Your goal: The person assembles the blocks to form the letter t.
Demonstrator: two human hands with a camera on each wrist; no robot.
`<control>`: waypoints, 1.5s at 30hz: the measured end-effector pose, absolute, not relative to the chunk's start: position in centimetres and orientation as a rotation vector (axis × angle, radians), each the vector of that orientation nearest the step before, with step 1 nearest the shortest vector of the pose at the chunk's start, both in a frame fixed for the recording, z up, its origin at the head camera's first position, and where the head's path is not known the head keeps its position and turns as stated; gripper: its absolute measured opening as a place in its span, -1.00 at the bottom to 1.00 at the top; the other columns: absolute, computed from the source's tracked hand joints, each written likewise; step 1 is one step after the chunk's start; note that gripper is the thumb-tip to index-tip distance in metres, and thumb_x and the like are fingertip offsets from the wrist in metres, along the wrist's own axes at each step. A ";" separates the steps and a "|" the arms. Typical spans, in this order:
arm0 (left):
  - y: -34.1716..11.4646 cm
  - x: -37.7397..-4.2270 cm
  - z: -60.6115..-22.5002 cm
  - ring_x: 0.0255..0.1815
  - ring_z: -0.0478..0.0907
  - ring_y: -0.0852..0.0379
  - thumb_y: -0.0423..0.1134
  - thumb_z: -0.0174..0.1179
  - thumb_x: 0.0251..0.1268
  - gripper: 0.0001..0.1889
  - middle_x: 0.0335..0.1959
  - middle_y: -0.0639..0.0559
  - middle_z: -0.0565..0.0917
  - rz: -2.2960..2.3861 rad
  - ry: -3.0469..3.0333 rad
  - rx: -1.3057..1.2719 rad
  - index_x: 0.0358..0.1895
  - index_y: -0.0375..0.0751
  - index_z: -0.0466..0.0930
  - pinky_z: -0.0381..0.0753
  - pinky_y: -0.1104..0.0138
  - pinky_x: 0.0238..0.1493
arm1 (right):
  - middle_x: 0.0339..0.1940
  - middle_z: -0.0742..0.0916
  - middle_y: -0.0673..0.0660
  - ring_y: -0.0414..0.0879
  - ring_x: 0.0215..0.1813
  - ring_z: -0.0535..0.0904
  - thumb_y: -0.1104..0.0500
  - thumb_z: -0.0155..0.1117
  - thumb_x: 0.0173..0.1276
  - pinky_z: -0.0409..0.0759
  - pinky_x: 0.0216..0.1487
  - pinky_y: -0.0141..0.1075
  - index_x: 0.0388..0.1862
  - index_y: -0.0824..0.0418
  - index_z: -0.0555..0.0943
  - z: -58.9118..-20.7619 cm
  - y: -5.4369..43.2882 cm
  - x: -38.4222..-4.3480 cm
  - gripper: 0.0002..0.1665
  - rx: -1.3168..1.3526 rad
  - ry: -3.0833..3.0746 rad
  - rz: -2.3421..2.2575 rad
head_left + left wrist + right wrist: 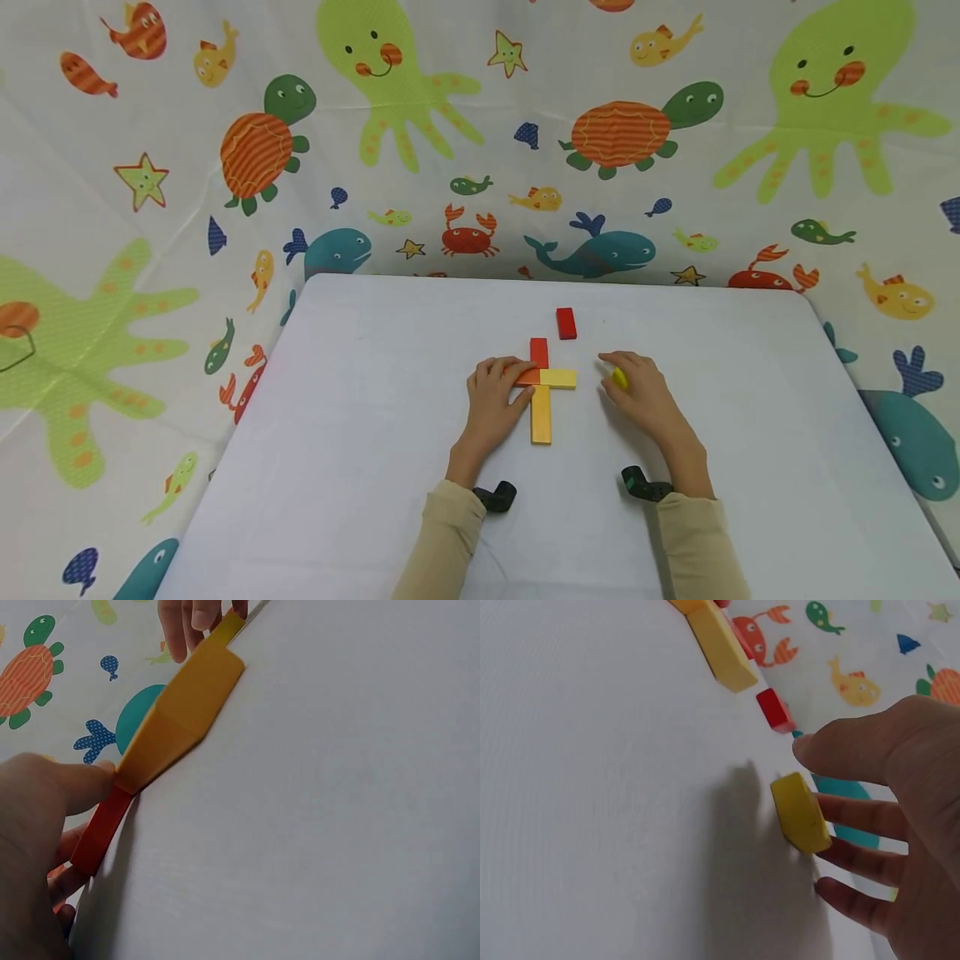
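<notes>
Wooden-looking blocks form a cross on the table: a red block [539, 352] at the far end, a pale yellow block [559, 380] pointing right, a longer yellow block [541, 417] toward the person, and an orange-red block [529, 378] on the left. My left hand [491, 402] holds that orange-red block, thumb on the near side and fingers beyond it. To the right, my right hand [643, 396] is around a small yellow block [800, 812]. In the right wrist view its fingers lie behind that block, while the thumb stands apart from it.
A loose red block [566, 323] lies beyond the cross, slightly to its right. The white table [360, 400] ends at a cloth [465, 183] printed with sea animals. Each wrist wears a dark camera [497, 497].
</notes>
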State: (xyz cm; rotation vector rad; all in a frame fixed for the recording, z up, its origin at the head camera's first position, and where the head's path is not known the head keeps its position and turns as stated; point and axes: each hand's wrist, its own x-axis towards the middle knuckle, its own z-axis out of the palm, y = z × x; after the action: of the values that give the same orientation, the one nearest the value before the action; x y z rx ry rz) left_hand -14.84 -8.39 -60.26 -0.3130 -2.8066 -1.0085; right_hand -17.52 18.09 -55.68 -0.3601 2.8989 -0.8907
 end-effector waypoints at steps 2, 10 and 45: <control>-8.4 -14.8 -60.3 0.45 0.25 -0.11 -0.02 0.23 0.52 -0.57 0.36 0.03 0.53 -1.005 -2.806 -0.313 0.39 0.16 0.56 0.19 -0.14 0.42 | 0.45 0.55 0.38 0.40 0.46 0.37 0.20 0.29 0.48 0.33 0.49 0.35 0.43 0.25 0.53 -55.8 18.5 -17.3 -0.44 -0.351 2.896 -0.852; -8.4 -14.7 -60.2 0.47 0.24 -0.09 0.00 0.18 0.55 -0.58 0.36 0.03 0.52 -0.988 -2.808 -0.315 0.40 0.15 0.55 0.19 -0.12 0.44 | 0.43 0.54 0.42 0.40 0.41 0.42 0.29 0.31 0.44 0.42 0.44 0.30 0.39 0.31 0.53 -56.3 19.3 -16.8 -0.45 -0.370 2.895 -0.856; -8.1 -14.6 -60.2 0.73 0.01 -0.18 0.03 0.13 0.56 -0.49 0.62 -0.01 0.36 -0.932 -2.853 -0.323 0.50 0.19 0.46 -0.17 -0.27 0.67 | 0.07 0.71 0.06 -0.06 0.01 0.50 0.28 0.50 0.27 0.58 0.08 -0.10 0.14 0.10 0.64 -56.8 17.1 -11.3 -0.55 -0.478 2.863 -1.050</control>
State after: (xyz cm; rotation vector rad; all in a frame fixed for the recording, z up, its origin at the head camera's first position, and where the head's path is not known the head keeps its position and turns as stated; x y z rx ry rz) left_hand -14.58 -8.08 -60.17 -0.3229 -2.8527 -0.9318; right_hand -11.34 17.13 -56.79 -0.4785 2.8631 -1.0502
